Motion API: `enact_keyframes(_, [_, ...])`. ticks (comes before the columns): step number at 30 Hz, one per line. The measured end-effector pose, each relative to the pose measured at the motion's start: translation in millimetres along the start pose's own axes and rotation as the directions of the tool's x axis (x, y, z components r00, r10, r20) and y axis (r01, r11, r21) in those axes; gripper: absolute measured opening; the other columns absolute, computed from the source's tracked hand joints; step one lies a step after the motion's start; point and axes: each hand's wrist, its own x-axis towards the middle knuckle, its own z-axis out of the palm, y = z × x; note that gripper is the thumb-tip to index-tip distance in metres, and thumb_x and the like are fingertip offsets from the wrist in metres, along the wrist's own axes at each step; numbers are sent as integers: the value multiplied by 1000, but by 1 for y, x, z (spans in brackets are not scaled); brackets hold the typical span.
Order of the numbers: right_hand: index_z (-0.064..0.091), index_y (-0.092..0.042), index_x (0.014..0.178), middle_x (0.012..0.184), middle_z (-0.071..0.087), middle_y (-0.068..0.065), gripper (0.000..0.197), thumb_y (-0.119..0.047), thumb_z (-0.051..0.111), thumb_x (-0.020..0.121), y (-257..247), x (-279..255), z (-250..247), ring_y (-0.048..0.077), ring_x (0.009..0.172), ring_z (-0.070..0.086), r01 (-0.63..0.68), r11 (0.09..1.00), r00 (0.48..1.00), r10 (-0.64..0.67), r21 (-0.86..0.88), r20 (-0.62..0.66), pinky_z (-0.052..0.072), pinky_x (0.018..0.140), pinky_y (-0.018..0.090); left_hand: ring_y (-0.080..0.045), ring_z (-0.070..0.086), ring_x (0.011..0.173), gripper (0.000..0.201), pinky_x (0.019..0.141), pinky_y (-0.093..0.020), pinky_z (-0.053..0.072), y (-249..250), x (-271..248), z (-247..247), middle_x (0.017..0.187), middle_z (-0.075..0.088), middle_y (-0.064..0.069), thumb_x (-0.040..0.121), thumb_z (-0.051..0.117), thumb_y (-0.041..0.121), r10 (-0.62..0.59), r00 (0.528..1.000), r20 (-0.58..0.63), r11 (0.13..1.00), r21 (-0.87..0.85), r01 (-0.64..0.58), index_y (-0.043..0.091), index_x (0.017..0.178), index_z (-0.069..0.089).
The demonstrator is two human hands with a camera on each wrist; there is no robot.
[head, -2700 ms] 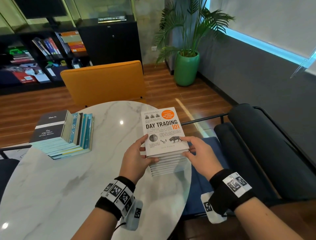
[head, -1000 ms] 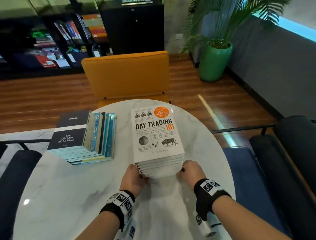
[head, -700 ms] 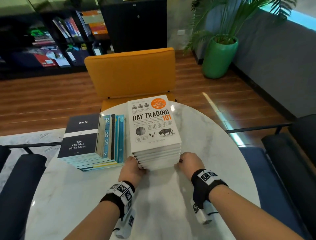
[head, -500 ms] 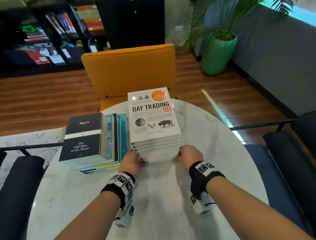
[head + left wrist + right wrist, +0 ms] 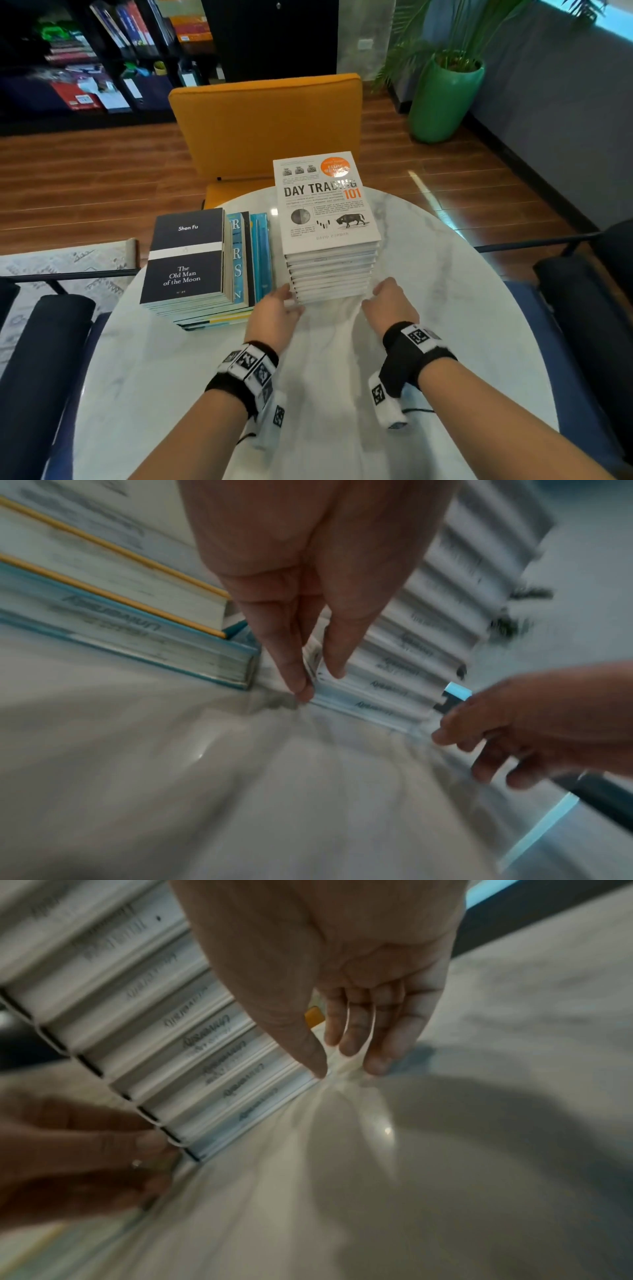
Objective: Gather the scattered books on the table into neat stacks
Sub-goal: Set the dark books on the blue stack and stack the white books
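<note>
A tall stack of white books (image 5: 330,274), topped by "Day Trading 101" (image 5: 325,205), stands on the round marble table (image 5: 445,308). It sits close beside a second stack (image 5: 186,253) topped by the dark "The Old Man of the Moon". My left hand (image 5: 277,308) lies at the white stack's near left corner, its straight fingers (image 5: 301,680) touching the bottom book. My right hand (image 5: 387,301) is at the near right corner, its loosely spread fingers (image 5: 349,1042) beside the lowest books (image 5: 171,1031). Neither hand grips anything.
An orange chair (image 5: 267,126) stands behind the table's far edge. Dark blue seats flank the table on the left (image 5: 41,359) and right (image 5: 582,308). A green plant pot (image 5: 442,99) and a bookshelf (image 5: 96,58) stand further back on the wooden floor.
Both hands slid the white stack away and leftward until it stood next to the dark-topped stack. The fingers that held its near corners have now loosened and straightened.
</note>
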Motion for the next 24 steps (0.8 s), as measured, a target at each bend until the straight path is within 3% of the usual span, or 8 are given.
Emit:
enact_keyframes(4, [59, -25, 93, 94, 64, -5, 17, -40, 53, 87, -9, -29, 27, 19, 88, 61, 40, 999, 991, -40, 1, 128, 47, 76, 28, -4, 68, 88, 21, 91, -29, 53, -46, -48, -23, 96, 75, 12, 84, 73, 34, -114, 993, 6, 983, -145, 114, 24, 103, 76])
enact_keyframes(7, [63, -24, 77, 89, 70, -3, 28, -49, 55, 86, -27, -38, 59, 19, 86, 65, 82, 995, 967, -95, 64, 235, 52, 81, 31, -11, 68, 85, 5, 79, -26, 51, -95, -65, -47, 88, 74, 8, 84, 73, 29, -205, 973, -103, 974, -122, 192, 28, 89, 74])
enact_keyframes(9, [66, -15, 76, 84, 72, 2, 41, -53, 54, 87, -42, -40, 75, 22, 81, 66, 97, 989, 961, -122, 109, 250, 54, 82, 36, -20, 65, 83, 16, 75, -28, 47, -121, -63, -62, 91, 68, -2, 80, 77, 24, -254, 944, -210, 965, -113, 235, 20, 91, 67])
enact_keyframes(12, [69, -11, 82, 81, 73, 3, 53, -60, 48, 87, -63, -39, 92, 22, 76, 67, 107, 982, 964, -141, 157, 224, 54, 79, 36, -23, 60, 80, 53, 80, -40, 54, -148, -41, -80, 103, 58, -11, 68, 87, 18, -312, 910, -273, 947, -163, 275, 5, 109, 56])
enact_keyframes(14, [71, -14, 82, 76, 73, 0, 57, -63, 43, 88, -74, -37, 98, 19, 75, 68, 88, 979, 965, -129, 182, 227, 53, 79, 33, -24, 63, 79, 57, 74, -38, 57, -157, -21, -89, 100, 62, -8, 61, 90, 23, -278, 927, -250, 955, -176, 239, 8, 106, 59])
enact_keyframes(17, [71, -17, 81, 71, 74, -1, 54, -63, 43, 90, -84, -31, 104, 19, 76, 69, 27, 968, 970, -86, 249, 229, 52, 78, 31, -23, 67, 72, 33, 66, -31, 57, -155, 3, -97, 78, 68, -1, 56, 85, 26, -162, 970, -180, 980, -144, 136, 19, 81, 65])
enact_keyframes(20, [71, -18, 80, 68, 74, -2, 50, -61, 47, 89, -85, -27, 108, 18, 74, 69, -8, 957, 976, -56, 291, 212, 52, 80, 32, -19, 66, 84, 47, 81, -32, 52, -146, 16, -101, 89, 72, -3, 55, 90, -3, -67, 986, -152, 971, -238, 29, 17, 92, 68])
enact_keyframes(24, [70, -17, 83, 61, 73, -4, 43, -55, 52, 89, -84, -21, 109, 16, 65, 65, -101, 919, 973, 12, 381, 228, 54, 83, 38, -17, 69, 85, 55, 85, -36, 54, -149, 21, -96, 85, 75, 10, 45, 92, 7, -54, 991, -122, 938, -346, 9, 36, 87, 71])
